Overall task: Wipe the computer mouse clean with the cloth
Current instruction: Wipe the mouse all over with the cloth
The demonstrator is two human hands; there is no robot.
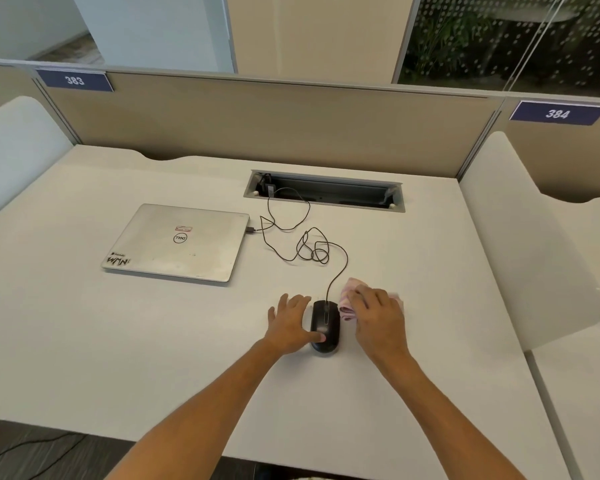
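Observation:
A black wired computer mouse (324, 325) lies on the white desk (84, 341) in front of me. My left hand (290, 323) rests flat on the desk at the mouse's left side, fingers spread, thumb touching the mouse's rear left edge. Just right of the mouse lies a pink cloth (347, 299), bunched up. My right hand (378, 315) lies on top of the cloth and covers most of it, fingers curled over it. The cloth touches or nearly touches the mouse's right front side.
The mouse cable (305, 244) runs in loose loops back to an open cable tray (323, 192) in the desk. A shut silver laptop (177, 242) lies at the left. Beige partitions stand behind and white dividers at both sides.

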